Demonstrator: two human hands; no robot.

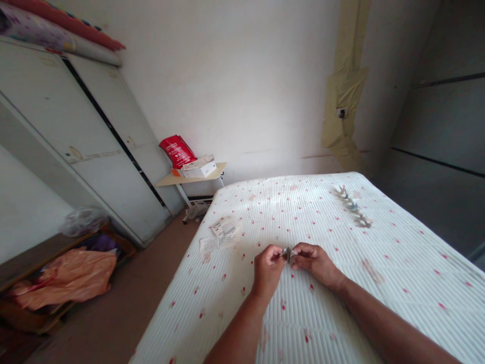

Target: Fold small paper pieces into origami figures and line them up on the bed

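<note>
Over the middle of the bed, my left hand (270, 265) and my right hand (311, 260) meet, fingers closed in a pinch. Between their fingertips is a small grey-white folded-looking piece (288, 254), held from both sides; its kind is too small to make out. A row of several similar small crumpled or folded pieces (353, 206) lies farther off to the right on the bed. Left of my hands, a printed sheet of thin paper (223, 233) lies spread on the cover.
The bed (322, 318) has a white ribbed cover with red dots. Beyond its far left corner stands a small wheeled table (222, 169) bearing a red bag (177, 150) and a white box (200, 169). A grey cabinet (94, 131) and an orange plastic bag (71, 275) are at left.
</note>
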